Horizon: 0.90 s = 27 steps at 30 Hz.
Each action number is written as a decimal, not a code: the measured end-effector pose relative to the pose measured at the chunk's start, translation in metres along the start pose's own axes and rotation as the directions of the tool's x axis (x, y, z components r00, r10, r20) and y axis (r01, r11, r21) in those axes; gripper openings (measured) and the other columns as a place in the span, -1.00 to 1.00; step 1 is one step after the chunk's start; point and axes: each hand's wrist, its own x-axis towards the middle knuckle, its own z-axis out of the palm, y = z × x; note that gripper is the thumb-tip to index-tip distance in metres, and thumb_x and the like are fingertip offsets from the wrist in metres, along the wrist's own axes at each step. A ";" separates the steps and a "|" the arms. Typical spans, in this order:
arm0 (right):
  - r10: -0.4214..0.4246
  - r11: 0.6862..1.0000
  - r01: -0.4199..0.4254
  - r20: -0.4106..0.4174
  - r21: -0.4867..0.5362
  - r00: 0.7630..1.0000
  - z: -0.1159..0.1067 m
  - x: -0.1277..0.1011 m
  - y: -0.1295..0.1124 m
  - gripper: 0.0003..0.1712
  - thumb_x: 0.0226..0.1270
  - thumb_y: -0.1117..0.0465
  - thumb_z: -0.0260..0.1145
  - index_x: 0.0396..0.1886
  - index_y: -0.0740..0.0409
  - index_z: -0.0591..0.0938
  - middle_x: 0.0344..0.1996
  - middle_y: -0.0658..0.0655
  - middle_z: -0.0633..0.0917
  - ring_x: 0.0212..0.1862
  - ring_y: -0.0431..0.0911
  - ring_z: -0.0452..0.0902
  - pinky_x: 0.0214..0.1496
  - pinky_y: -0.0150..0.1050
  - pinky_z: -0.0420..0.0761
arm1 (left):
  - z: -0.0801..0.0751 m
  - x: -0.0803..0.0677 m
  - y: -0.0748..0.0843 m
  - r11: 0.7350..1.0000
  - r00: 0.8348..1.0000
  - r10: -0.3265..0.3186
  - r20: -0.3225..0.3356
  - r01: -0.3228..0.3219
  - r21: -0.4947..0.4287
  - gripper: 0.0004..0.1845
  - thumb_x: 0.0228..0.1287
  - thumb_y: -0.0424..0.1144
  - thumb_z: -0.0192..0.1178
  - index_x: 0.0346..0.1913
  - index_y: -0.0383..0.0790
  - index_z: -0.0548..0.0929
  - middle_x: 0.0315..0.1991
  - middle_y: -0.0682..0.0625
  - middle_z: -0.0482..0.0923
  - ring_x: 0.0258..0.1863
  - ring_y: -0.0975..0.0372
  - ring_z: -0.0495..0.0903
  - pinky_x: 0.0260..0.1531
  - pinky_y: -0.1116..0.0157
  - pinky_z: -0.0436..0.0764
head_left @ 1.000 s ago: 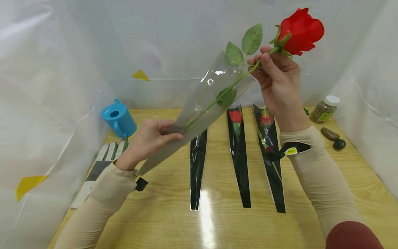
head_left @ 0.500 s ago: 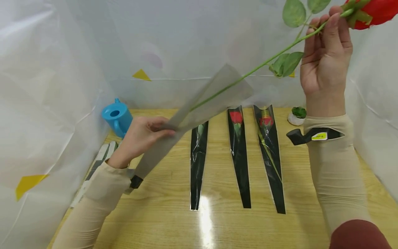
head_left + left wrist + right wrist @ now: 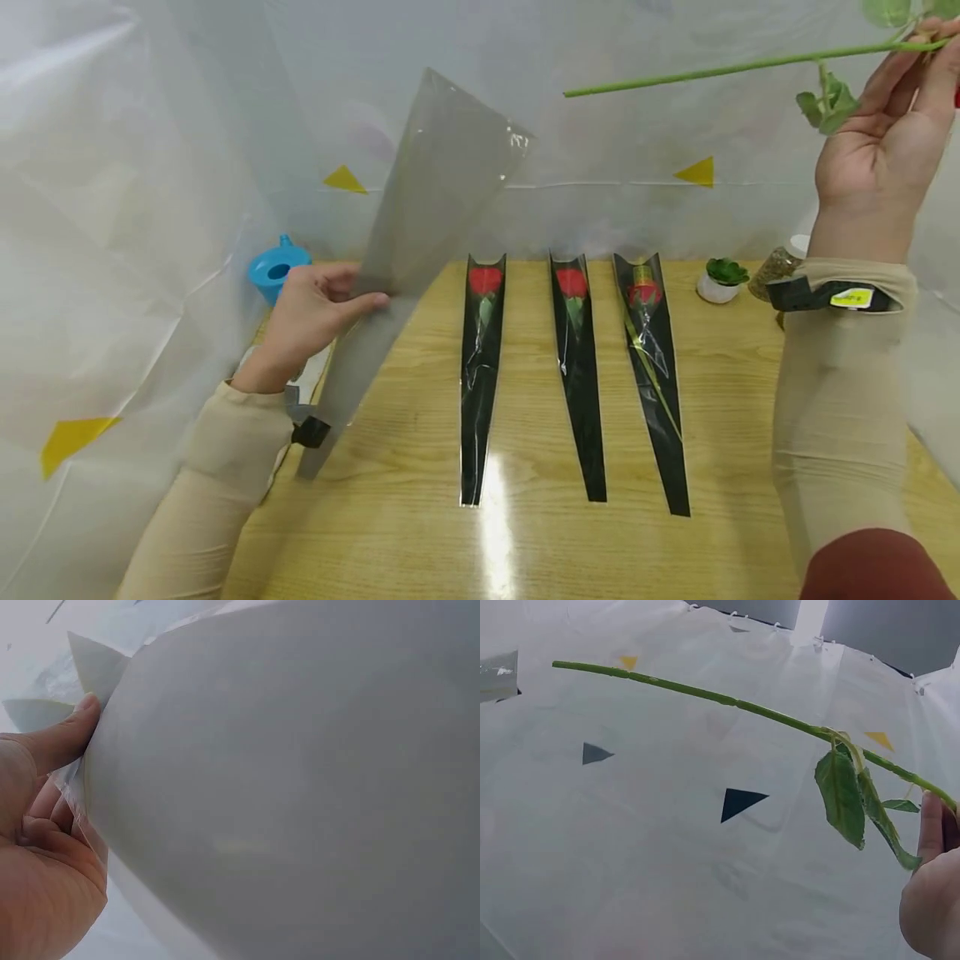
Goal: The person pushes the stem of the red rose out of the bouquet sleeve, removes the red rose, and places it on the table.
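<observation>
Between thumb and fingers, my left hand pinches the edge of a tapered grey flower sleeve, tilted with its wide end up. In the left wrist view the sleeve fills most of the picture. High at the right, my right hand pinches the green stem of an artificial rose. The stem's cut end points left, clear of the sleeve. Leaves hang from the stem in the right wrist view. Almost all of the red bloom lies outside the head view.
Three black-backed sleeves with red roses, a left one, a middle one and a right one, lie on the wooden table. Behind stand a blue watering can, a small potted plant and a jar.
The rose has come out of the grey sleeve as my right hand moved up and right. My left hand has shifted slightly left, and the sleeve has tilted more upright.
</observation>
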 end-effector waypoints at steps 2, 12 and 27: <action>0.033 0.998 -0.034 -0.024 -0.049 0.999 -0.005 0.007 0.003 -0.68 0.50 0.37 0.12 0.15 0.35 0.61 0.01 0.33 0.65 0.12 0.07 0.58 0.18 -0.24 0.44 | -0.004 0.002 -0.002 0.999 0.999 -0.011 -0.037 0.009 -0.043 -0.54 0.16 -0.27 0.47 -0.57 -0.35 0.35 -0.65 0.12 0.09 -0.71 0.32 0.13 -0.59 0.38 0.22; 0.322 0.830 -0.354 -0.148 -0.430 0.935 -0.071 -0.010 0.090 -0.79 0.24 0.51 0.33 -0.12 0.47 0.62 -0.34 0.33 0.69 -0.34 0.13 0.69 -0.29 -0.15 0.68 | -0.013 0.012 -0.021 0.941 0.961 -0.252 -0.113 0.215 -0.263 -0.61 0.11 -0.33 0.49 -0.02 -0.35 0.63 -0.51 0.09 0.55 -0.53 0.35 0.49 -0.33 0.44 0.55; 0.668 0.108 -0.533 -0.336 -0.839 0.664 -0.191 -0.101 0.210 -0.63 0.45 0.48 0.16 0.21 0.49 0.46 0.22 0.31 0.50 0.16 0.09 0.55 0.14 -0.15 0.53 | 0.002 0.024 -0.072 0.893 0.906 -0.418 -0.058 0.398 -0.212 -0.44 0.24 -0.17 0.41 0.24 -0.32 0.51 -0.43 0.24 0.50 -0.34 0.42 0.45 -0.15 0.42 0.47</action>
